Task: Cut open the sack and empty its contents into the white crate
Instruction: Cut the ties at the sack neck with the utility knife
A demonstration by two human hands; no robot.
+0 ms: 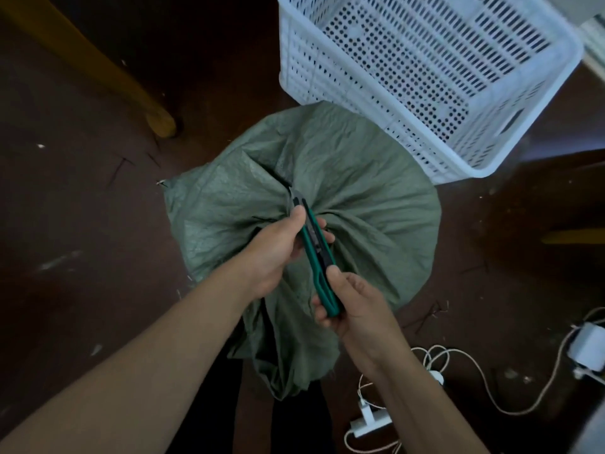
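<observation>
It looks like a plain storeroom or back room: a dark reddish floor point(82, 224) strewn with scraps, a wooden furniture leg point(98, 70) at upper left, a white crate point(425, 77) at upper right, and white cables point(491, 388) at lower right.

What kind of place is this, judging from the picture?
Probably an indoor storeroom or home work area, not a tidy workshop. The dark brown floor is scuffed and littered, a white crate stands on it, and white cables lie loose there.

White crate point(530, 132) crowds sack point(360, 178); left floor point(82, 224) open.
</observation>
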